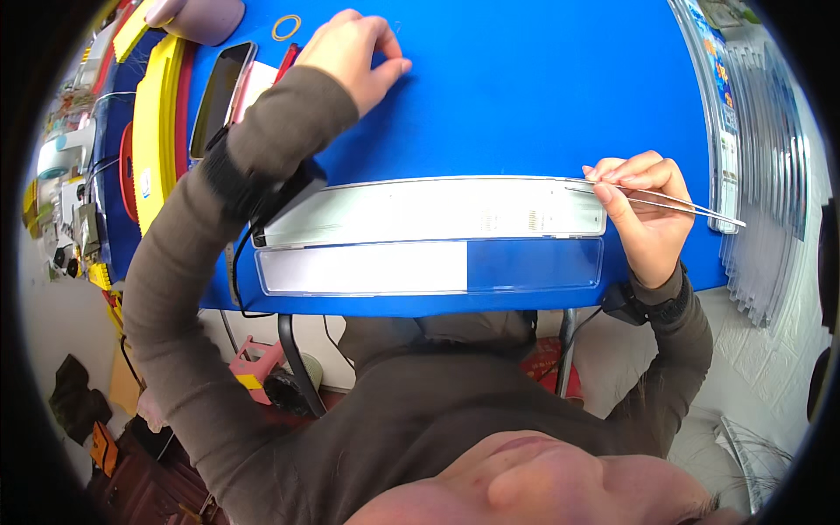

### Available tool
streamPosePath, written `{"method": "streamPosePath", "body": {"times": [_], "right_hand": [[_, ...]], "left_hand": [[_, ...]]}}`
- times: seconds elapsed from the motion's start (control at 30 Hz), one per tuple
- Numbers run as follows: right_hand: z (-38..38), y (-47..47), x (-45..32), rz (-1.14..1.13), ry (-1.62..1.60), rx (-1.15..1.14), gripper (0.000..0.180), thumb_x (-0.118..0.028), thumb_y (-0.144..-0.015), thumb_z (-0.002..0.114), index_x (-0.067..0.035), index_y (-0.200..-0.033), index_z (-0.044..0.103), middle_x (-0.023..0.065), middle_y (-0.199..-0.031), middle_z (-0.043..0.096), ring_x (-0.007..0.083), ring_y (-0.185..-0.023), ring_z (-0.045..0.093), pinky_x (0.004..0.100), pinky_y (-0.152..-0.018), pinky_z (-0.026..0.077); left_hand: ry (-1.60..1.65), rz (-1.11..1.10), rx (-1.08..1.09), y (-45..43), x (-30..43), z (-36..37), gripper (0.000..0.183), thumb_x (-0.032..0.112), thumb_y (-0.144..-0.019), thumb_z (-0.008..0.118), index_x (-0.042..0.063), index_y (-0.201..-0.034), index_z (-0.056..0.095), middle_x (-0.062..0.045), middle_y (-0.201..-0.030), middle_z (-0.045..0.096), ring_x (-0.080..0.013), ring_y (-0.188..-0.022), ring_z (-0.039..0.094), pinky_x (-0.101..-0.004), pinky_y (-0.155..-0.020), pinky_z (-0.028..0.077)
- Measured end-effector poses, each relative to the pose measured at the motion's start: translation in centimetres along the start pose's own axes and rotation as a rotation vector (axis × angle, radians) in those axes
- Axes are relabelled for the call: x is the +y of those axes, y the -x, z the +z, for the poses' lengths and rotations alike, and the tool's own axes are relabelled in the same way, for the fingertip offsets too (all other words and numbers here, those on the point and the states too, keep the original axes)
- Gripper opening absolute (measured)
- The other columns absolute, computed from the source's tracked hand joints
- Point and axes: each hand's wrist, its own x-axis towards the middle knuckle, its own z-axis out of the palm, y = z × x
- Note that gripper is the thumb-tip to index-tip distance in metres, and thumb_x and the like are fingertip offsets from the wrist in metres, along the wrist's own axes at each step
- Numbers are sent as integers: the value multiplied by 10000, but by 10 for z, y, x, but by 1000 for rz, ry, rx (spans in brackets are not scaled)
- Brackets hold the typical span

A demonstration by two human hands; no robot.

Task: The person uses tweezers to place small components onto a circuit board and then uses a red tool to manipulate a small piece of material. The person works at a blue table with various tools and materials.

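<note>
My right hand (650, 207) holds slim metal tweezers (682, 205). Their tips reach over the right end of a long shallow plastic case (407, 210) with a pale lining. Two small groups of fine, short brownish strands or marks (532, 220) show on that lining. Along the case's near side lies its clear lid (535, 266), part of it covered by a white strip (367, 268). My left hand (357, 62) is farther up on the blue table surface, fingers curled and thumb close to the index fingertip. Whether anything tiny is between them cannot be made out.
Left of my forearm lie a smartphone (223, 92), a red item (287, 62) and stacked yellow boards (157, 131). A rubber band (287, 27) and a mauve cup (203, 20) are farther back. Clear plastic cases (764, 164) stand along the right edge. A pink stool (256, 361) is below.
</note>
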Motion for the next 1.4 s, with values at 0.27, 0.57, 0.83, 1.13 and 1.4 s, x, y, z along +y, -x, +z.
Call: {"method": "streamPosePath", "body": {"times": [0.27, 0.57, 0.83, 1.13, 1.4], "right_hand": [[-9, 1, 5, 30, -15, 7, 251, 149, -817, 711, 1, -917, 535, 131, -917, 646, 244, -907, 697, 335, -791, 579], [-13, 7, 0, 125, -16, -49, 259, 125, -811, 729, -3, -929, 537, 148, -921, 660, 265, -932, 721, 338, -805, 610], [-5, 7, 12, 154, -191, -19, 245, 133, -830, 711, 7, -915, 519, 155, -900, 658, 269, -914, 727, 341, -786, 622], [-5, 7, 19, 127, -163, -57, 272, 111, -811, 742, -5, -911, 518, 147, -909, 657, 255, -930, 717, 354, -810, 616], [-4, 10, 18, 161, -128, -46, 284, 97, -792, 769, -14, -886, 525, 133, -895, 656, 213, -895, 702, 320, -772, 594]], "left_hand": [[449, 147, 250, 7, 23, -2, 162, 140, -1012, 555, -3, -1080, 520, -119, -959, 556, -201, -945, 582, -300, -843, 492], [312, -92, -356, -25, 40, -3, 224, 283, -928, 706, 64, -970, 687, -103, -992, 653, -243, -921, 625, -352, -835, 536], [582, 209, -604, 4, 100, 11, 123, 191, -912, 702, 73, -943, 681, -91, -1021, 602, -234, -962, 578, -339, -863, 506], [573, 243, -617, 4, 104, 18, 108, 176, -899, 708, 78, -913, 667, -80, -994, 570, -229, -932, 565, -341, -844, 495], [543, 275, -573, 7, 104, 23, 116, 182, -888, 713, 76, -904, 668, -91, -993, 569, -262, -983, 558, -358, -882, 483]]}}
